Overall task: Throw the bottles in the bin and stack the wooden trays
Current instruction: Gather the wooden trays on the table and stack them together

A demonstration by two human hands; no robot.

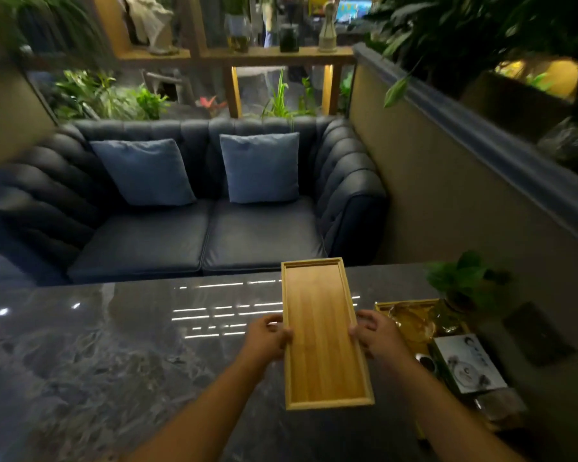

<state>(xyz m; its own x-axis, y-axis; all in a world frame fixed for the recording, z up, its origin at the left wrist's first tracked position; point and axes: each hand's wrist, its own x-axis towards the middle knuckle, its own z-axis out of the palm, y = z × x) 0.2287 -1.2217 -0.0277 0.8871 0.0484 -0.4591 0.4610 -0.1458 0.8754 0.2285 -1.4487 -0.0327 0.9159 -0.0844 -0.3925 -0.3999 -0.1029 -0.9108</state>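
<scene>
A long empty wooden tray [321, 331] is held lengthwise over the dark marble table [114, 361], its far end reaching the table's back edge. My left hand [267, 338] grips its left rim, thumb over the edge. My right hand [377, 335] grips the right rim. To the right lies a second wooden tray [386, 308], filled with small items and mostly covered by them. No bottle and no bin show in the head view.
A potted plant [464, 281] stands at the table's right back corner. A white printed box [467, 363] and a dark flat pad [538, 333] lie at the right. A dark blue sofa [197, 241] with two cushions faces the table.
</scene>
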